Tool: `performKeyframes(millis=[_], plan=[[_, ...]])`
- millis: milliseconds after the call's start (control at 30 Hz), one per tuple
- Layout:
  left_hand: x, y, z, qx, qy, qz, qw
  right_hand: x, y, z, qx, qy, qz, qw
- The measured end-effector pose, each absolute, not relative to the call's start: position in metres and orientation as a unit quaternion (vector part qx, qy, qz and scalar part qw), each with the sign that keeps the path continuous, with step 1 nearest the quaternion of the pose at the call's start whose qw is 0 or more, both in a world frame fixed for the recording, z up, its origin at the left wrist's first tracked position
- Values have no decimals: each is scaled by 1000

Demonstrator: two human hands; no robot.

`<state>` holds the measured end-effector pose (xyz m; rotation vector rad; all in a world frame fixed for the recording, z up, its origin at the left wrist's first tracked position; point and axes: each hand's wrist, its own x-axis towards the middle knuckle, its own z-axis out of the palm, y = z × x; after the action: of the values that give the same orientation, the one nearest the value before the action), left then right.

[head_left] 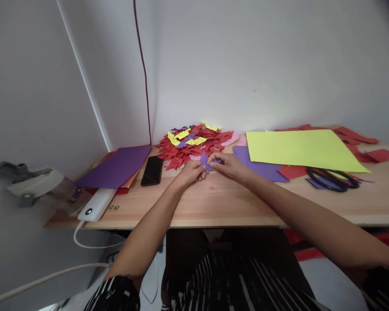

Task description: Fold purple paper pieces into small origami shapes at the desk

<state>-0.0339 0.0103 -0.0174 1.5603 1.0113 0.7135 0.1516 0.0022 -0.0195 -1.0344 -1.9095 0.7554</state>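
Observation:
My left hand [192, 172] and my right hand [228, 165] meet over the wooden table [220, 203], both pinching a small folded purple paper piece [205, 161]. The fingers of each hand are closed on it. Just behind them lies a heap of folded paper triangles [194, 144], mostly red with some yellow and purple ones.
A black phone [152, 170] lies left of the hands, beside a purple sheet stack [116, 166] and a white power bank [96, 205]. Right of the hands are a purple sheet [262, 166], a large yellow sheet [301, 149], black scissors [332, 179] and red paper scraps [359, 140].

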Motion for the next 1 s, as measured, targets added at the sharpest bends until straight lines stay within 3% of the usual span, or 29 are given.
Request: performKeyframes(millis=[333, 1000], plan=[[-37, 11, -14, 682, 404, 269, 548, 152, 4, -20, -405, -751, 326, 406], [-34, 13, -17, 662, 396, 289, 567, 146, -3, -19, -445, -772, 233, 389]])
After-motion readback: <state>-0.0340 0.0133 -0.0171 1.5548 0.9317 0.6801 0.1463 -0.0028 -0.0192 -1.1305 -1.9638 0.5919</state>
